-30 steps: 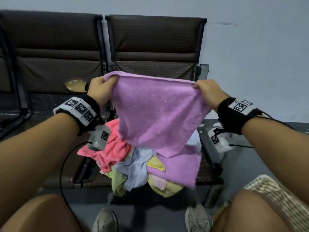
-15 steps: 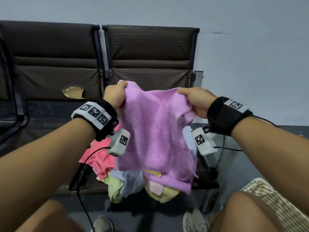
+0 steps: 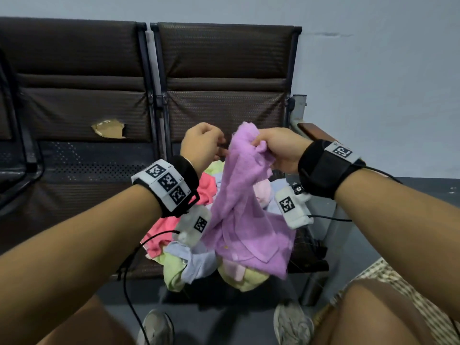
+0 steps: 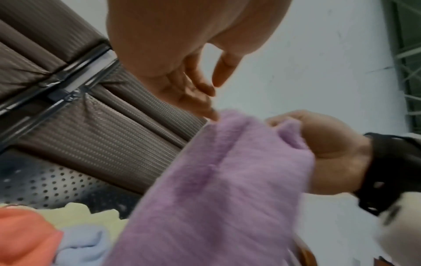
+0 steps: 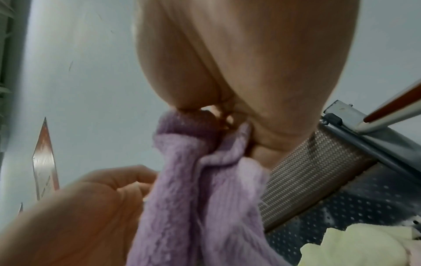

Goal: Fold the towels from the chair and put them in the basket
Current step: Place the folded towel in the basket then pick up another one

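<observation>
1. The right hand [image 3: 278,148] holds the purple towel [image 3: 244,220] up in the air, its fingers [image 5: 227,118] and thumb curled round the bunched top edge of the cloth.
2. The left hand [image 3: 201,143] is just beside the towel's top edge. The left wrist view shows its fingers [image 4: 200,86] loosely spread and relaxed, one fingertip touching the cloth, with nothing gripped.
3. The purple towel hangs doubled and rumpled from the right hand, its lower end draped over the pile of towels [image 3: 189,265] below.
4. That pile lies on the seat of the right-hand chair [image 3: 224,78], reaching to the seat's front edge. A pink towel [image 3: 204,188] lies on the pile's left side. Pale blue, yellow-green and light pink cloths spill over the front edge.
5. The chair to the left [image 3: 72,78] has a torn patch [image 3: 109,128] low on its backrest, and a brown armrest [image 3: 311,130] stands at the right edge of the seating row.
6. Both wrists wear black bands with printed markers, and a cable runs down from the left one.
7. The basket does not appear in any view.
</observation>
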